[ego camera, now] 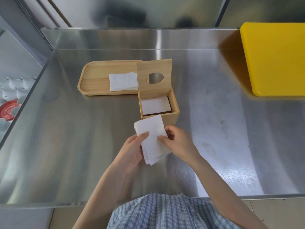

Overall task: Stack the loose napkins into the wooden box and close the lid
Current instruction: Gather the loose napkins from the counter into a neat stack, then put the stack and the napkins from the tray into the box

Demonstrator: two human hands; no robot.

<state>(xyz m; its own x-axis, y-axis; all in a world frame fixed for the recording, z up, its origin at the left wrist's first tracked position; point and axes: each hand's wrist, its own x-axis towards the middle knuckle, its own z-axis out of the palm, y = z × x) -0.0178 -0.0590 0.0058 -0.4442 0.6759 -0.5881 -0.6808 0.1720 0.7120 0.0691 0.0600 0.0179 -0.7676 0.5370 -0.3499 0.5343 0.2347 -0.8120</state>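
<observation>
A stack of white napkins is held above the steel counter, just in front of the wooden box. My left hand grips its left edge with the thumb on top. My right hand pinches its right edge. The box stands open, its lid with a round hole raised upright at the back. White napkins lie inside the box. Another pile of napkins rests on the wooden tray to the left of the box.
A thick yellow cutting board lies at the back right of the steel counter. A steel backsplash rises behind. Beyond the counter's left edge, lower down, sit white items and a red lid.
</observation>
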